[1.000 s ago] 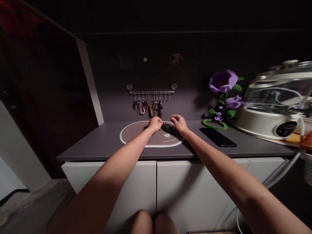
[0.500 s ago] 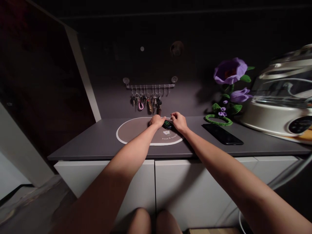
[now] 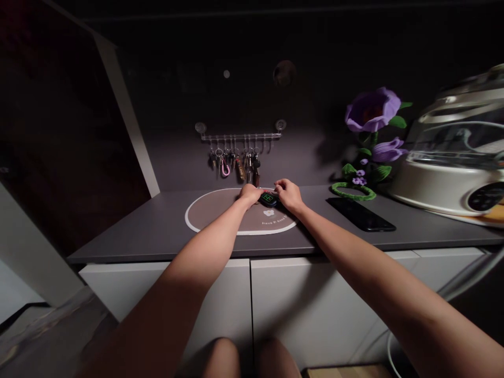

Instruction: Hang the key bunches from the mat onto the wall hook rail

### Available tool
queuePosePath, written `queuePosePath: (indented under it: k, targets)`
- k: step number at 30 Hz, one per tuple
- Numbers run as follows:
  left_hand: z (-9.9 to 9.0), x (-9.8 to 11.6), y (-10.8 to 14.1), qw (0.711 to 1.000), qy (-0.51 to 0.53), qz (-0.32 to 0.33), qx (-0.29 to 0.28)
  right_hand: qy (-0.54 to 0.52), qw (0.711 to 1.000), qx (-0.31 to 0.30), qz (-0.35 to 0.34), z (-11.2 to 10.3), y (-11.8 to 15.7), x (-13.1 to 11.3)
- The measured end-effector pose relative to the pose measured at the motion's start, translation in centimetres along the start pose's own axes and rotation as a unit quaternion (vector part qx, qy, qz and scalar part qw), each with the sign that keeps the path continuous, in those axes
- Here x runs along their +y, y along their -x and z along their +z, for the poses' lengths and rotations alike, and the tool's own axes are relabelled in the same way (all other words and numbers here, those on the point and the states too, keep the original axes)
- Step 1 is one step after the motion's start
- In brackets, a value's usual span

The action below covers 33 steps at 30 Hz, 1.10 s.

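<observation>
A small black smartwatch (image 3: 269,199) with glowing green digits is over the brown oval mat (image 3: 214,209), between my two hands. My left hand (image 3: 249,195) is closed at its left side, thumb pointing toward the watch; the fingers' undersides are hidden. Beside the watch on the right, my right hand (image 3: 289,195) is closed, with thumb and fingertips pinched together just above and behind the lit face. Whatever that pinch holds is too small to make out. The watch's strap cannot be seen clearly.
A clear hook rail (image 3: 242,137) with several keys hangs on the dark wall behind. On the right lie a black phone (image 3: 360,214) and a green ring (image 3: 353,193) below purple felt flowers (image 3: 372,110). A white domed appliance (image 3: 441,184) stands at the far right.
My hands stay around the watch, with the left shifted slightly left. The watch face shows a little more fully. The whole view has moved slightly.
</observation>
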State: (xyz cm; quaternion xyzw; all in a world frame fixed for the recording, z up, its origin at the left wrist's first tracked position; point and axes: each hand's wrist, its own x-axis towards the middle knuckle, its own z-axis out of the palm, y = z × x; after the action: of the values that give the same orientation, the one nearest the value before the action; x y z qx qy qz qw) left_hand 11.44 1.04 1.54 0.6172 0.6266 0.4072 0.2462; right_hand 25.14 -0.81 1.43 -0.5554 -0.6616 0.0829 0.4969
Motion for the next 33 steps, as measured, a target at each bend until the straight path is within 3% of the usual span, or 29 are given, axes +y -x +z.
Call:
queuePosePath:
  k: [16, 33]
  targets:
    - [-1.9, 0.1, -0.3, 0.991, -0.074, 0.113, 0.022, 0.003, 1.0, -0.017, 0.012, -0.4, 0.5, -0.8]
    - [-3.0, 1.1, 0.2, 0.987, 0.034, 0.151, 0.046, 0.003, 1.0, -0.019, -0.02, -0.1, 0.5, -0.7]
